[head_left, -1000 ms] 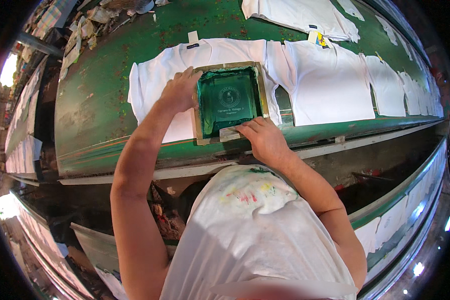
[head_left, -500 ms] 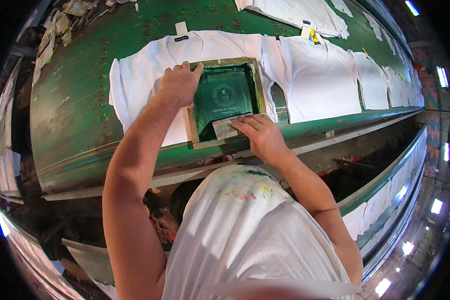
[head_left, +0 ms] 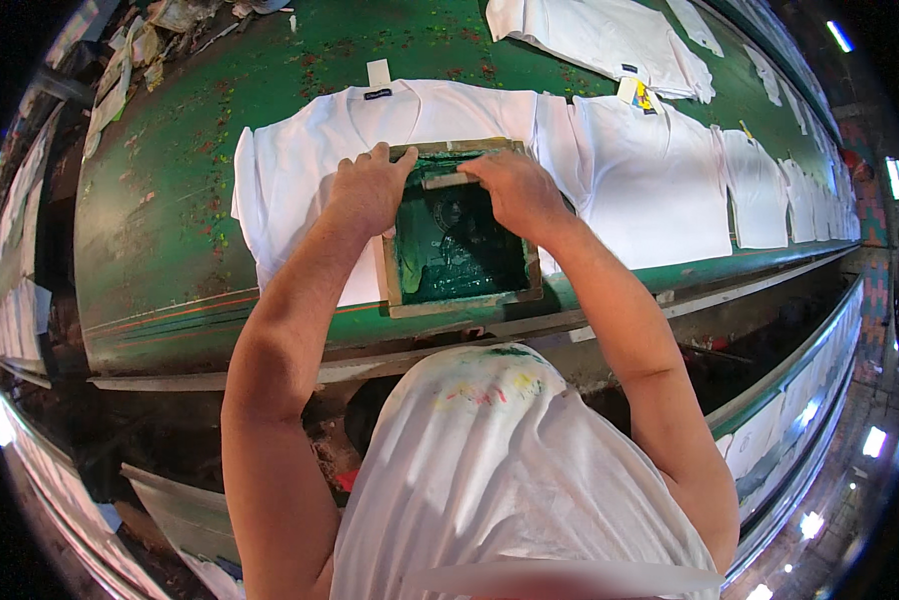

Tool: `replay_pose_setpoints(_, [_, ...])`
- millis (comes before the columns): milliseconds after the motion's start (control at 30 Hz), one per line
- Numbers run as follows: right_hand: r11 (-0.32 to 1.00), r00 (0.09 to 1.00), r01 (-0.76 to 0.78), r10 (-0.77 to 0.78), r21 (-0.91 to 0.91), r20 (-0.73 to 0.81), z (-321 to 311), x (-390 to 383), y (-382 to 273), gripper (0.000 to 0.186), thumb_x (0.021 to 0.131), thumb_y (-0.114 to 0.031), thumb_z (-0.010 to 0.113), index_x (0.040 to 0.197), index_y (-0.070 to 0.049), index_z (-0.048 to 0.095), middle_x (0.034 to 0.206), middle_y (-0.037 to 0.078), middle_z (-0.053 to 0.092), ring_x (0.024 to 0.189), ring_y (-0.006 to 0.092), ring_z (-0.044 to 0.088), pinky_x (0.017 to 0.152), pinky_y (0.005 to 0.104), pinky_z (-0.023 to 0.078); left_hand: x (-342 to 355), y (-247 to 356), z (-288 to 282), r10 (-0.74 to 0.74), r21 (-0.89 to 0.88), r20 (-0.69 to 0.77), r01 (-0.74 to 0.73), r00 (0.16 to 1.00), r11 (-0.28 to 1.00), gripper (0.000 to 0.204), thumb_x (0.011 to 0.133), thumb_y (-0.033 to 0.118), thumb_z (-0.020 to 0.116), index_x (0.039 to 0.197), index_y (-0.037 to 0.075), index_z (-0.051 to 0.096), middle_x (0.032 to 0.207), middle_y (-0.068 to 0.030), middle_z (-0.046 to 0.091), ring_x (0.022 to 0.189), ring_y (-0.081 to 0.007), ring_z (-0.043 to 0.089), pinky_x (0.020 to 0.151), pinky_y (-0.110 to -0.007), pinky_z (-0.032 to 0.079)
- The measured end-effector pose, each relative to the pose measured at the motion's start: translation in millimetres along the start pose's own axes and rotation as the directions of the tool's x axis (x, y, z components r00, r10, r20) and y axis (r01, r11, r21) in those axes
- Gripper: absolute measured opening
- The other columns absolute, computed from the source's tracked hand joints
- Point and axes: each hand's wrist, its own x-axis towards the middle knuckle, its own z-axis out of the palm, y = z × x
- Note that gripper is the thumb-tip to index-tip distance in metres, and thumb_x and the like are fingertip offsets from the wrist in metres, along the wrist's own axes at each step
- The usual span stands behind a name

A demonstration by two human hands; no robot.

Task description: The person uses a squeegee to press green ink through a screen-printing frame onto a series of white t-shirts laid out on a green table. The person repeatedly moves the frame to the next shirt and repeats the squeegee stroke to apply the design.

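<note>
A screen-printing frame (head_left: 470, 301) with dark green mesh and wet ink lies on a white T-shirt (head_left: 308, 170). My left hand (head_left: 368, 188) is closed on the frame's upper left edge. My right hand (head_left: 515, 192) grips a pale flat squeegee (head_left: 442, 181) inside the frame, near its far edge. The printed design on the mesh shows faintly, partly darkened by ink.
The long green table (head_left: 155, 250) carries a row of white T-shirts (head_left: 655, 180) to the right and another shirt (head_left: 595, 40) behind. Scraps (head_left: 130, 60) pile at the back left. Shirt-covered racks (head_left: 30, 300) stand at the left; a gap runs below the table's near rail.
My right hand has swept the squeegee away from me, from the frame's near edge to its far edge. Ink now darkens the mesh over the design. My left hand stays on the frame.
</note>
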Motion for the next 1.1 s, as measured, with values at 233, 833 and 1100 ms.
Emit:
replay_pose_setpoints(233, [0.991, 0.981, 0.110, -0.096, -0.078, 0.170, 3, -39, -11, 0.046, 0.087, 0.000, 0.069, 0.131, -0.012, 0.077, 0.123, 0.013, 0.077, 0.114, 0.0360, 0.072, 0.098, 0.0471, 0.057, 1, -1, 5, -0.003, -0.043, -0.015, 0.002, 1.000, 0.999, 0.128, 0.056, 0.017, 0.108, 0.168, 0.020, 0.047, 0.153, -0.0186, 0.059, 0.131, -0.0383, 0.070, 0.101, -0.055, 0.058])
replay_pose_setpoints(833, [0.988, 0.987, 0.136, -0.141, 0.071, 0.076, 6, 2, 5, 0.044, 0.092, 0.003, 0.062, 0.130, -0.011, 0.077, 0.126, 0.014, 0.078, 0.120, 0.0392, 0.069, 0.108, 0.0516, 0.054, -2, -2, 2, -0.041, -0.104, -0.012, 0.040, 0.999, 0.994, 0.134, 0.051, 0.014, 0.109, 0.169, 0.028, 0.046, 0.163, -0.0155, 0.054, 0.136, -0.0405, 0.068, 0.109, -0.058, 0.057])
replay_pose_setpoints(1100, [0.989, 0.994, 0.080, -0.070, -0.124, 0.087, 15, -27, -6, 0.052, 0.088, 0.003, 0.065, 0.136, -0.012, 0.075, 0.125, 0.012, 0.075, 0.118, 0.0370, 0.070, 0.106, 0.0508, 0.054, -1, -1, 3, -0.063, -0.121, 0.000, 0.063, 0.998, 0.991, 0.134, 0.050, 0.012, 0.109, 0.168, 0.027, 0.048, 0.163, -0.0131, 0.055, 0.140, -0.0387, 0.066, 0.112, -0.058, 0.056])
